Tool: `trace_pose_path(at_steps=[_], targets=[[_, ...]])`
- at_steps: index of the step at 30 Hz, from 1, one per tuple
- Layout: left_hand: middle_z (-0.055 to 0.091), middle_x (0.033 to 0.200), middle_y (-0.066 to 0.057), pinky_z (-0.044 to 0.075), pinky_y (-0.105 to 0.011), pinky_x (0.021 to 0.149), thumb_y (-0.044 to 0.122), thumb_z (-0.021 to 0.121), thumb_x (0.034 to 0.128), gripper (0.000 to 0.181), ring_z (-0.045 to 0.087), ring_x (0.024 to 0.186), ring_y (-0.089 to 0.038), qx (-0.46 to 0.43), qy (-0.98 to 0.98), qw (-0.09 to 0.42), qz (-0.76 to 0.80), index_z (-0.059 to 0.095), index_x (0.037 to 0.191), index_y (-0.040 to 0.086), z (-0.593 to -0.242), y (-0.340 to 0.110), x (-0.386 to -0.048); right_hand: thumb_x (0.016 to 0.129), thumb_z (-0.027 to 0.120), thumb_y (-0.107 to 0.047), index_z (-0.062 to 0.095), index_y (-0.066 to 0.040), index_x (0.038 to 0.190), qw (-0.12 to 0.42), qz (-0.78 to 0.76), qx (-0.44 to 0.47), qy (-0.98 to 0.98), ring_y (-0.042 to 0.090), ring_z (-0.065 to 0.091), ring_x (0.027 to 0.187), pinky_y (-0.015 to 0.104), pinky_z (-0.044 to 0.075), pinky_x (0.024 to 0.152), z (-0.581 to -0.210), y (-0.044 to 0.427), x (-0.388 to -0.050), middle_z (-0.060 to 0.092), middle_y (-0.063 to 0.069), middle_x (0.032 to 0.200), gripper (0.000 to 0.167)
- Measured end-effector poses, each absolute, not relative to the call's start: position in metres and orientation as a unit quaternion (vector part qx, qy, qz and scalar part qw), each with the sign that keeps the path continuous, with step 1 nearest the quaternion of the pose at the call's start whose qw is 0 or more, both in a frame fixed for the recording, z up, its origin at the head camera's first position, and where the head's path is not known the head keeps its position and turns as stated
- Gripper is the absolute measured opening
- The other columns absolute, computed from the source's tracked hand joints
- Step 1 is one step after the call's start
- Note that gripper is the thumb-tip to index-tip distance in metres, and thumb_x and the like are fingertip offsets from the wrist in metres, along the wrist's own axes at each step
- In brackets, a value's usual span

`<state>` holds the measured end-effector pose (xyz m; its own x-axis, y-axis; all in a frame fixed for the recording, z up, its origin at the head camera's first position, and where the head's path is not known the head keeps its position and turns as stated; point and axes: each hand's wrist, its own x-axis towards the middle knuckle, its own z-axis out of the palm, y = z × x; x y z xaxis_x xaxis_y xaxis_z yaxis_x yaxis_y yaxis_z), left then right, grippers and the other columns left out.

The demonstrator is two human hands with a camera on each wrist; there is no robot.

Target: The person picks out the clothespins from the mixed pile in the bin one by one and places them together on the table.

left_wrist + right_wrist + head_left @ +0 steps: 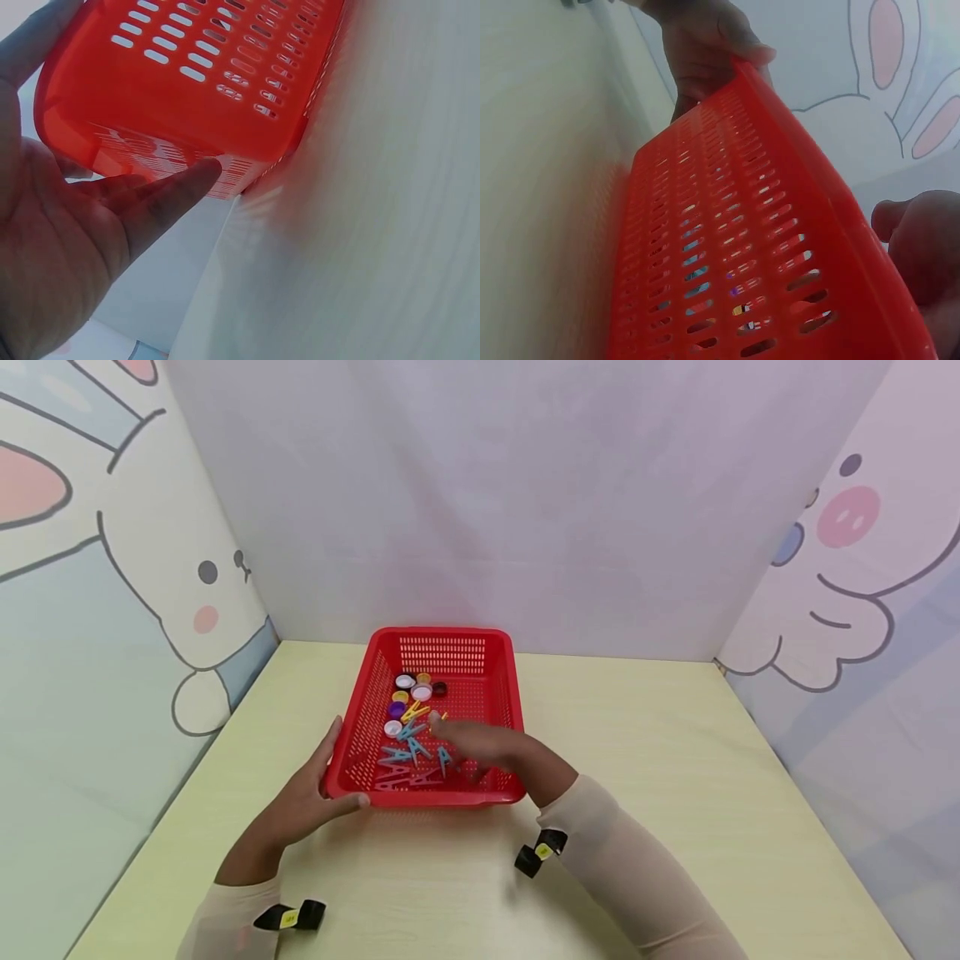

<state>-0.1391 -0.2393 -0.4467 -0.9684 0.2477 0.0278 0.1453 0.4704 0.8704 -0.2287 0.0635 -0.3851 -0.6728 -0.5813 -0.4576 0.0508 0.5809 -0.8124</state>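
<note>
A red plastic basket (517,693) with slotted walls stands on the table. My left hand (311,793) holds its near left corner, thumb on the front rim and fingers along the outside of the left wall. My right hand (487,745) reaches over the right side into the basket, palm down, fingertips close to a yellow clothespin (443,717) partly hidden under them. Around the hand lie several blue clothespins (397,756), pink clothespins (426,779) and another yellow clothespin (415,712). In the right wrist view, the basket's front wall (705,195) hides the hand's fingertips.
Several bottle caps lie at the basket's left and back, among them a purple cap (397,710), a white cap (393,728) and a black cap (439,688). The pale wooden table (637,735) meets a back wall (525,510) and side walls printed with cartoon animals.
</note>
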Motion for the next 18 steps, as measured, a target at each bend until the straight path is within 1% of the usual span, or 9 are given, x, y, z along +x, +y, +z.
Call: trace_pose_path(at_steps=[3, 7, 11, 14, 16, 18], targets=[[0.033, 0.171, -0.025, 0.07, -0.041, 0.086, 0.033, 0.09, 0.0886, 0.133, 0.054, 0.141, -0.047, 0.114, 0.855, 0.053, 0.503, -0.01, 0.176, 0.026, -0.4461, -0.2387, -0.139, 0.11, 0.049, -0.06, 0.045, -0.015, 0.164, 0.362, -0.402, -0.173, 0.823, 0.039, 0.058, 0.133, 0.051, 0.066, 0.094, -0.3852, 0.0613, -0.2267, 0.057, 0.018, 0.151, 0.071], [0.034, 0.171, -0.025, 0.07, -0.041, 0.087, 0.032, 0.09, 0.0882, 0.134, 0.055, 0.141, -0.048, 0.115, 0.851, 0.054, 0.509, -0.01, 0.176, 0.029, -0.4451, -0.238, -0.139, 0.107, 0.058, -0.056, 0.05, -0.016, 0.161, 0.353, -0.374, -0.176, 0.839, 0.035, 0.058, 0.133, 0.05, 0.066, 0.096, -0.385, 0.0598, -0.2244, 0.06, 0.016, 0.148, 0.068], [0.036, 0.17, -0.025, 0.07, -0.041, 0.087, 0.031, 0.091, 0.0882, 0.134, 0.055, 0.141, -0.048, 0.118, 0.85, 0.053, 0.511, -0.01, 0.176, 0.031, -0.4442, -0.2381, -0.1388, 0.107, 0.06, -0.054, 0.057, -0.015, 0.154, 0.348, -0.361, -0.175, 0.847, 0.03, 0.058, 0.129, 0.05, 0.065, 0.098, -0.3852, 0.0585, -0.223, 0.062, 0.015, 0.144, 0.061], [0.036, 0.169, -0.025, 0.07, -0.041, 0.086, 0.03, 0.091, 0.0882, 0.134, 0.055, 0.141, -0.048, 0.119, 0.849, 0.053, 0.512, -0.01, 0.176, 0.03, -0.4441, -0.2384, -0.1384, 0.106, 0.066, -0.048, 0.062, -0.013, 0.146, 0.335, -0.342, -0.183, 0.859, 0.027, 0.059, 0.123, 0.049, 0.063, 0.1, -0.3865, 0.0572, -0.2223, 0.065, 0.012, 0.137, 0.054], [0.035, 0.17, -0.025, 0.07, -0.041, 0.086, 0.03, 0.091, 0.0881, 0.134, 0.054, 0.141, -0.048, 0.119, 0.848, 0.053, 0.513, -0.01, 0.176, 0.03, -0.4441, -0.2384, -0.1382, 0.103, 0.071, -0.045, 0.062, -0.012, 0.146, 0.323, -0.318, -0.194, 0.87, 0.026, 0.059, 0.123, 0.049, 0.062, 0.102, -0.3878, 0.0562, -0.2219, 0.066, 0.009, 0.134, 0.055], [0.034, 0.171, -0.025, 0.07, -0.041, 0.087, 0.03, 0.091, 0.0879, 0.134, 0.053, 0.142, -0.049, 0.12, 0.847, 0.053, 0.515, -0.01, 0.176, 0.03, -0.4445, -0.2385, -0.138, 0.1, 0.076, -0.042, 0.062, -0.012, 0.147, 0.312, -0.294, -0.202, 0.881, 0.026, 0.058, 0.125, 0.05, 0.061, 0.105, -0.3892, 0.0553, -0.222, 0.066, 0.008, 0.135, 0.057]])
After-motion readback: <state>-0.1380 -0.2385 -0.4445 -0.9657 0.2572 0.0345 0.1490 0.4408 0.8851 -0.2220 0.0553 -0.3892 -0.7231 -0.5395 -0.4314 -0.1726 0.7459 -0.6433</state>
